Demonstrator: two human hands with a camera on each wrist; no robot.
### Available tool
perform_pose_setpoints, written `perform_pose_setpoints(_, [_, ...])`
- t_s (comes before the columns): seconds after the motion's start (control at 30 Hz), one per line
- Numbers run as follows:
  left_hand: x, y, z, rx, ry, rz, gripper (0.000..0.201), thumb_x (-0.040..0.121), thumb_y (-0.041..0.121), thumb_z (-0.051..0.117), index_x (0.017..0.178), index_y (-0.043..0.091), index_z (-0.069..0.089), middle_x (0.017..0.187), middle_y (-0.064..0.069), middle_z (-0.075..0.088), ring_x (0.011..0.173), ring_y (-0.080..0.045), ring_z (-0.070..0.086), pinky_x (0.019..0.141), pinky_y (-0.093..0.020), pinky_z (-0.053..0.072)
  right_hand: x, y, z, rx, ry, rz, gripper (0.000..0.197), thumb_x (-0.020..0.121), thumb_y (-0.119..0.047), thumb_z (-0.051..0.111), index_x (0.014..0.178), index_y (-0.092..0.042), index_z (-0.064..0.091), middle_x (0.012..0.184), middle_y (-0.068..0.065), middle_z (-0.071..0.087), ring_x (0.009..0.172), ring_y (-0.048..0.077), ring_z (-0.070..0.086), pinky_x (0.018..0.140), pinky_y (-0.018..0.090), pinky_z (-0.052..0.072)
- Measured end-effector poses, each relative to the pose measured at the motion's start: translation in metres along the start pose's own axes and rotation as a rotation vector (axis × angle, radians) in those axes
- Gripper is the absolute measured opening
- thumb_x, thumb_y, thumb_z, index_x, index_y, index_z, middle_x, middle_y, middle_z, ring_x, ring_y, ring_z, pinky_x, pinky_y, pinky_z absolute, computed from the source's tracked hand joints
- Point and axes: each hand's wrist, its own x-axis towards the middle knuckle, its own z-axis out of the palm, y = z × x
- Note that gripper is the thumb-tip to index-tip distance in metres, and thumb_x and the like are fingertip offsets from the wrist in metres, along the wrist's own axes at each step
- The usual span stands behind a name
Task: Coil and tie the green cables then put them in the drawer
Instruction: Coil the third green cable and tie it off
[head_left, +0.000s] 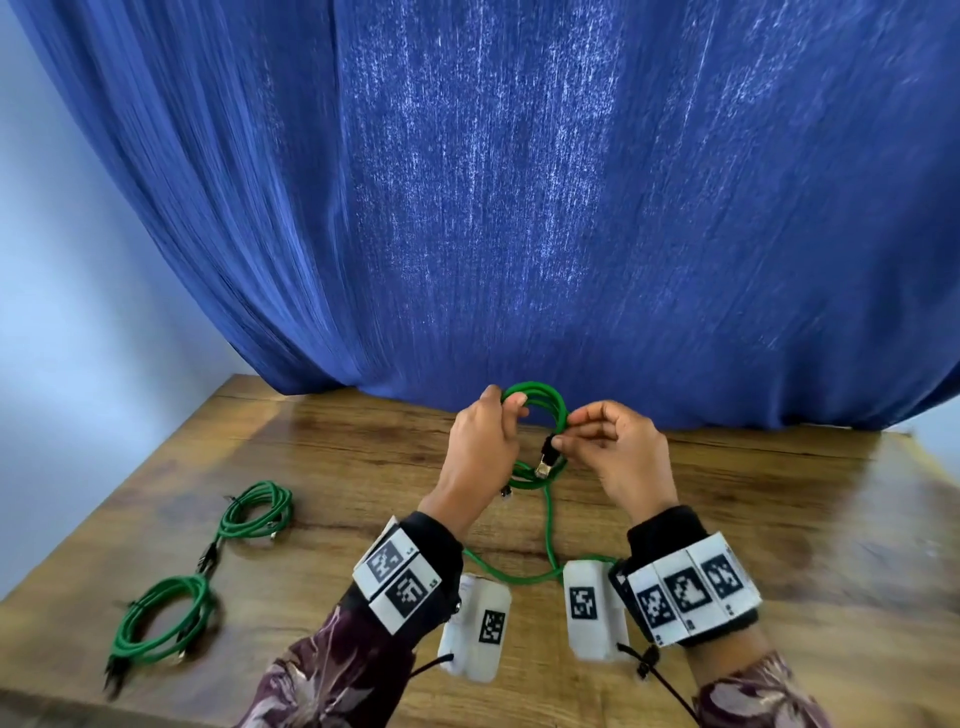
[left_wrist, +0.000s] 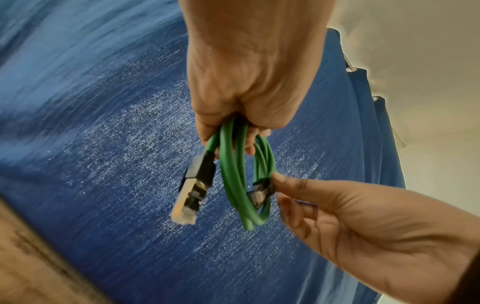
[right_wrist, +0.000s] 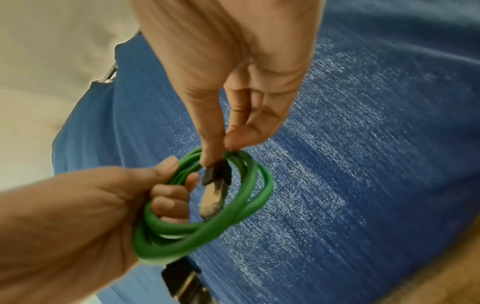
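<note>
Head view: wooden table, blue curtain.

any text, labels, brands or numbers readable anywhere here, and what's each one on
No readable words, brands or numbers in any view.
White wristband tags on the left wrist: black square code patterns; tiny corner marks too small to read.
White wristband tags on the right wrist: code patterns only.
Two white camera boxes: code patterns only.
Green coiled cable, plugs: no print visible.
</note>
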Motion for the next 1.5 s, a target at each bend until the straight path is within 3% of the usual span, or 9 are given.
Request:
perform_pose_setpoints(0.13, [-0.003, 0.003, -0.004, -0.05, -0.032, 0.057, 0.02, 0.099, 0.021, 0.038, 0.084, 0.012, 0.047, 0.099, -0.006, 0.07, 0.08, -0.022, 0.063, 0.062, -0.021, 0.034, 0.004, 0.005, 0.003, -0.229, 0.143, -0.096, 0.033, 0.063, -0.015, 0.084, 0.089, -0.012, 0.064, 0.083, -0.004, 0.057, 0.068, 0.003, 0.052, 0.065, 0.004, 0.041])
perform_pose_setpoints(0.23, [-0.003, 0.002, -0.008, -0.129, -0.075, 0.077, 0.02, 0.099, 0.021, 0.038, 0.081, 0.013, 0.044, 0.091, -0.002, 0.068, 0.059, -0.006, 0.051, 0.06, -0.022, 0.036, 0.01, 0.008, -0.001, -0.014, -0.071, 0.024, 0.034, 0.074, -0.012, 0.076, 0.105, -0.013, 0.062, 0.099, 0.0, 0.064, 0.087, 0.011, 0.061, 0.082, 0.023, 0.049])
perform_pose_setpoints(0.33, [-0.001, 0.002, -0.009, -0.223, -0.133, 0.064, 0.023, 0.099, 0.022, 0.038, 0.078, 0.017, 0.045, 0.086, 0.007, 0.063, 0.052, -0.001, 0.046, 0.055, -0.026, 0.038, 0.009, 0.009, -0.001, 0.162, -0.228, 0.059, 0.01, 0.084, -0.004, 0.063, 0.088, -0.013, 0.065, 0.076, -0.005, 0.068, 0.07, 0.001, 0.062, 0.067, 0.02, 0.049])
perform_pose_setpoints(0.47, [0.0, 0.002, -0.008, -0.253, -0.156, 0.038, 0.023, 0.1, 0.022, 0.037, 0.079, 0.02, 0.047, 0.086, 0.007, 0.062, 0.049, 0.003, 0.048, 0.053, -0.02, 0.037, 0.007, 0.014, 0.002, 0.032, -0.068, -0.014, 0.006, 0.079, -0.015, 0.071, 0.076, -0.015, 0.066, 0.073, 0.003, 0.069, 0.069, 0.013, 0.061, 0.066, 0.028, 0.049])
perform_pose_setpoints(0.67, [-0.003, 0.003, -0.003, -0.252, -0.168, -0.013, 0.022, 0.1, 0.023, 0.036, 0.089, 0.011, 0.052, 0.091, -0.014, 0.066, 0.055, -0.002, 0.046, 0.054, -0.018, 0.035, 0.006, 0.009, 0.009, -0.419, 0.122, -0.189, 0.021, 0.077, -0.024, 0.074, 0.075, -0.008, 0.061, 0.059, -0.009, 0.051, 0.053, 0.007, 0.046, 0.053, 0.018, 0.031])
perform_pose_setpoints(0.9, [-0.002, 0.009, 0.005, -0.279, -0.16, -0.049, 0.022, 0.1, 0.023, 0.037, 0.087, 0.01, 0.048, 0.096, -0.024, 0.063, 0.082, -0.041, 0.059, 0.06, -0.028, 0.036, 0.002, 0.016, 0.012, 0.039, 0.047, 0.048, 0.018, 0.085, -0.017, 0.065, 0.071, -0.012, 0.056, 0.058, -0.003, 0.062, 0.054, 0.007, 0.057, 0.058, 0.029, 0.042])
perform_pose_setpoints(1.13, [0.003, -0.001, 0.01, -0.333, -0.223, -0.03, 0.024, 0.1, 0.023, 0.036, 0.081, 0.015, 0.049, 0.063, -0.007, 0.05, 0.054, -0.015, 0.043, 0.059, -0.032, 0.035, -0.005, 0.016, 0.008, -0.55, 0.178, -0.126, 0.023, 0.077, -0.017, 0.066, 0.095, -0.01, 0.053, 0.088, 0.005, 0.053, 0.082, 0.033, 0.057, 0.064, 0.034, 0.038])
perform_pose_setpoints(1.37, [-0.001, -0.01, 0.011, -0.548, -0.261, -0.043, 0.025, 0.101, 0.014, 0.033, 0.095, 0.009, 0.057, 0.064, 0.005, 0.039, 0.052, -0.006, 0.033, 0.052, -0.025, 0.027, 0.007, 0.025, -0.011, -0.257, -0.327, 0.024, 0.021, 0.082, -0.006, 0.064, 0.084, -0.024, 0.053, 0.078, 0.0, 0.068, 0.078, 0.017, 0.063, 0.086, 0.045, 0.049])
perform_pose_setpoints(1.5, [0.001, -0.008, 0.014, -0.531, -0.285, 0.016, 0.027, 0.101, 0.014, 0.034, 0.108, 0.003, 0.057, 0.063, 0.005, 0.039, 0.05, -0.006, 0.033, 0.05, -0.026, 0.026, 0.004, 0.01, -0.018, 0.107, -0.422, 0.027, 0.035, 0.085, -0.011, 0.062, 0.117, -0.015, 0.049, 0.104, -0.002, 0.063, 0.098, 0.005, 0.058, 0.089, 0.021, 0.046])
